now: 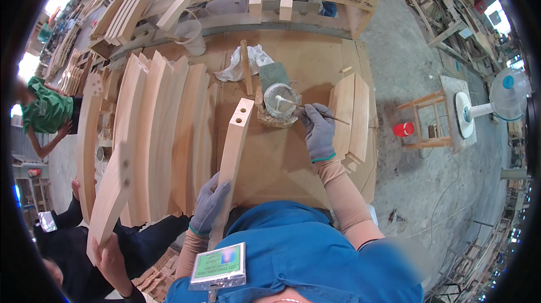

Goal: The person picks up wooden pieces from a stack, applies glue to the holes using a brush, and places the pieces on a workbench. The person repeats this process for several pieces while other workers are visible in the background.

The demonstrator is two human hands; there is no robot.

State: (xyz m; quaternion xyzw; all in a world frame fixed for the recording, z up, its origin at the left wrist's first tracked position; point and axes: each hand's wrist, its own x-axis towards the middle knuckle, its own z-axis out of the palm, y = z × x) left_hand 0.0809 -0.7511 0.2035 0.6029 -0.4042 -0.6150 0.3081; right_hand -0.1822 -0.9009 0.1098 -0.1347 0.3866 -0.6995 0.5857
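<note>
In the head view, a square-edged wooden bar (233,145) with two round holes in its far end is held over the cardboard-covered surface (270,170), just left of a cup (266,98) of white paste (275,102); for the dipping that seems to be in hand, the thin stick (340,120) is best loaded sparingly and wiped on the cup's rim, so that drips are kept off the bar's faces; the drilled end is best held steady and near the cup, so that the carry is short.

The left hand (211,204), gloved, is set low on the bar, its grip closed about the near part, with the forearm brought in from below; the right hand (319,134), also gloved, is placed beyond the bar's right side, its grip pinched narrow on the stick, whose tip is put into the paste; the right forearm is slanted up and leftward, the elbow out wide.
</note>
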